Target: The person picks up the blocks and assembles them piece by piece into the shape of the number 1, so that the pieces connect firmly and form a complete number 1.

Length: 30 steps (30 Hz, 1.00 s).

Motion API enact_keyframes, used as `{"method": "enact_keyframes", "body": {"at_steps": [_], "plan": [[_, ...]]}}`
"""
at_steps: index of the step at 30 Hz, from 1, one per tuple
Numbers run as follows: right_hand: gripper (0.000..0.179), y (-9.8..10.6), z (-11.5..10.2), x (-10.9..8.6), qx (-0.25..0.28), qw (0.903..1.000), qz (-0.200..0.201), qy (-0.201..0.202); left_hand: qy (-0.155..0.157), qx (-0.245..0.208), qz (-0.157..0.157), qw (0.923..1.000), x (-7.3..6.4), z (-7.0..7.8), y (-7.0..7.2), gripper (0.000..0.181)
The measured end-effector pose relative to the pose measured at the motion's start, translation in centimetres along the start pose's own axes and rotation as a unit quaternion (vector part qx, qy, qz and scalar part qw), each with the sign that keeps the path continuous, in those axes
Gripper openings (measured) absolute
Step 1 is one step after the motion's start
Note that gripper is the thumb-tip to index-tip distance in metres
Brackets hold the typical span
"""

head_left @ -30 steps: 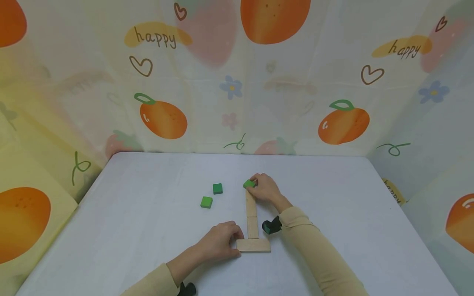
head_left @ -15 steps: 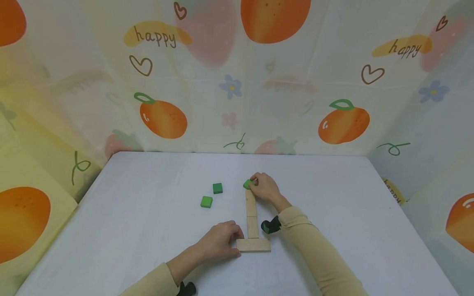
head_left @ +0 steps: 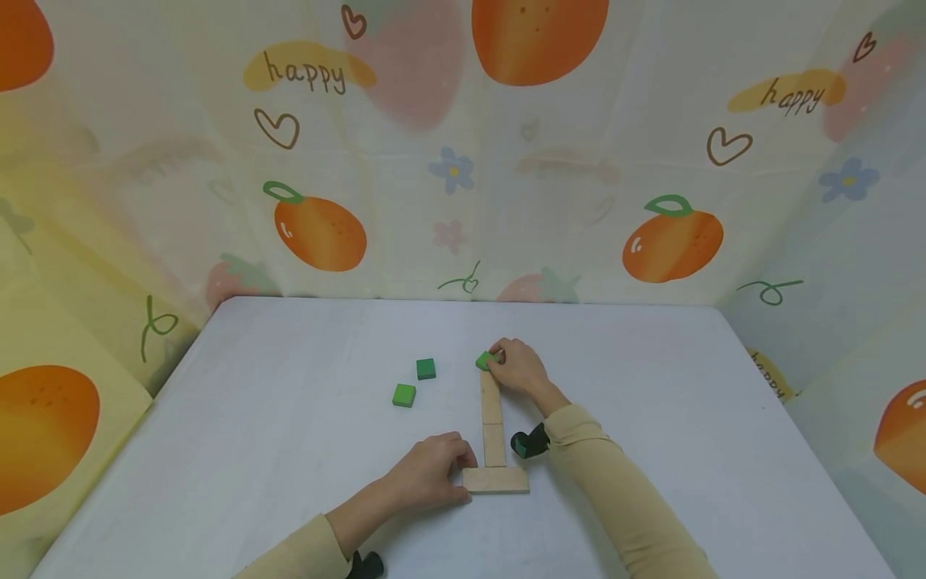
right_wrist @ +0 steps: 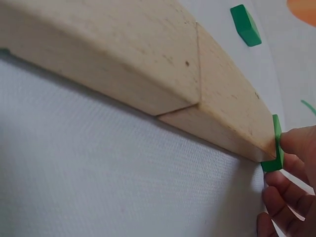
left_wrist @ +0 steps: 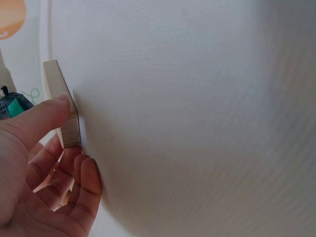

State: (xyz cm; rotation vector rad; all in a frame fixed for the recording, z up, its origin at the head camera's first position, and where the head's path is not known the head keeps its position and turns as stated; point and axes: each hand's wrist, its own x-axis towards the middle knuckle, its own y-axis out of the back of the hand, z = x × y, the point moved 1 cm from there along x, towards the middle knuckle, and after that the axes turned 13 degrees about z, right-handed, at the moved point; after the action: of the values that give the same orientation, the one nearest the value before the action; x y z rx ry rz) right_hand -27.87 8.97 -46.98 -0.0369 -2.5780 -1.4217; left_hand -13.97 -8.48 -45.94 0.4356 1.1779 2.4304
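Right hand (head_left: 521, 367): pinching green block (head_left: 485, 361) | left hand (head_left: 430, 471): gripping crosspiece (head_left: 496, 481) to its right | unmoved this past second; likely aligning

Plank (head_left: 495, 481) before block row (head_left: 492, 410), end piece (head_left: 484, 361) behind, loose pieces (head_left: 404, 395) leftward

Green blocks (head_left: 403, 396) number three: one gripped by the right hand (head_left: 519, 370), two to that hand's left. Wooden planks (head_left: 499, 481) also come to three: one crosswise at the left hand (head_left: 427, 473), two end to end between the hands. There are two hands, two sleeves (head_left: 622, 482) behind them, and apparently two dark wrist devices (head_left: 530, 441), the one near the left hand being partly cut off. One white table (head_left: 289, 402) lies under both hands.
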Motion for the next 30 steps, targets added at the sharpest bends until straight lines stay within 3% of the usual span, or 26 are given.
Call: {"method": "enact_keyframes", "body": {"at_steps": [5,14,30], "plan": [[0.029,0.4,0.2,0.0,0.021,0.9996,-0.011,0.014,0.0,0.004,0.002,1.0,0.0,0.0,-0.1,0.029],[0.037,0.8,1.3,0.2,0.049,0.9946,-0.045,0.08,-0.009,0.008,0.007,0.9999,-0.1,0.0,-0.1,0.029],[0.035,0.7,1.7,0.4,0.053,0.9917,-0.053,0.105,-0.006,0.008,0.006,0.9999,-0.1,0.0,0.1,0.029]]}}
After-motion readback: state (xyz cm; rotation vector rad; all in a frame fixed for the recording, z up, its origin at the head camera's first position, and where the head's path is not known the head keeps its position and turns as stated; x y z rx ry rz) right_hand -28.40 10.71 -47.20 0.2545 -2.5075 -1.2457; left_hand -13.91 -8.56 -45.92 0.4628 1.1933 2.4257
